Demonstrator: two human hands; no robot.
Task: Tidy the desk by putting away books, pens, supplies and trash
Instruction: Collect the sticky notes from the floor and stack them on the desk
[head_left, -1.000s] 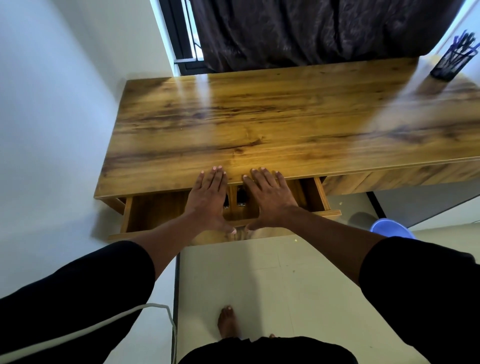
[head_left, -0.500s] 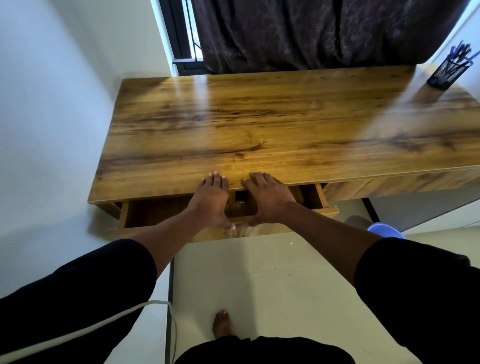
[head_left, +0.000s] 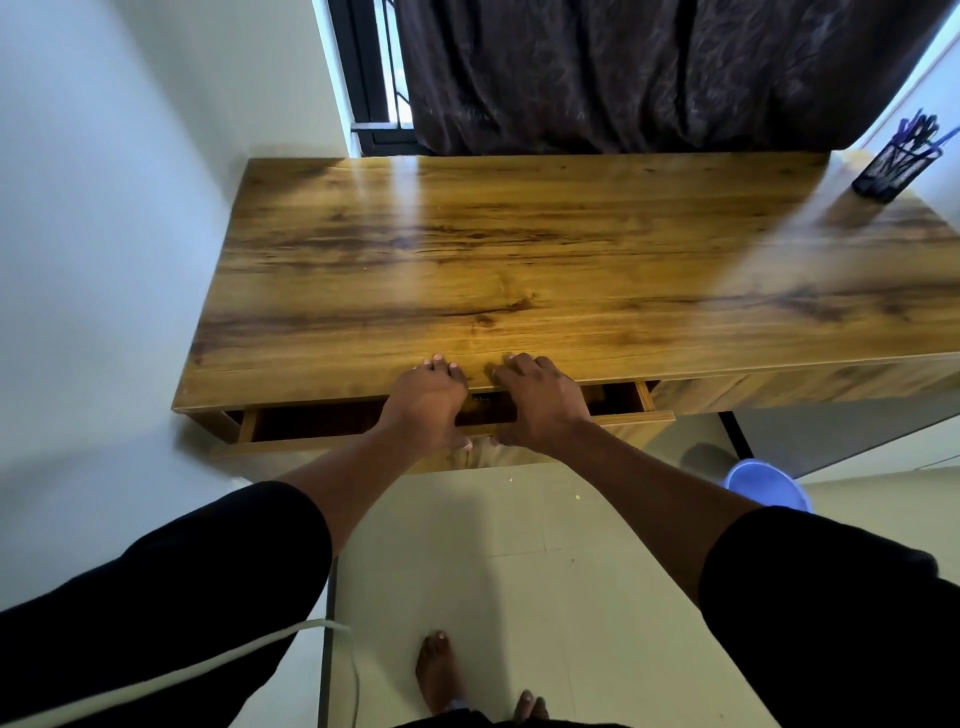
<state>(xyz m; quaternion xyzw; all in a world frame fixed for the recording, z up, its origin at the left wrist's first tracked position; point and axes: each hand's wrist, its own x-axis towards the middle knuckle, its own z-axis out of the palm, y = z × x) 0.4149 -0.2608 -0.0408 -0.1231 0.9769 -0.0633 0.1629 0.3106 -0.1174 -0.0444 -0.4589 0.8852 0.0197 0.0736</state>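
Nearest the camera, a bare foot stood on the pale floor. Beyond it, the left hand and right hand lay side by side over the drawer, which stood slightly pulled out under the desk; their fingers were gently bent, tips touching the desktop edge, grasping nothing. At the far right corner stood a mesh pen holder.

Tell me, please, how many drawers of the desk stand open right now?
1: the drawer under the desk's near left edge, slightly open, both hands on its front. The panel to its right looks shut; others may be out of view.
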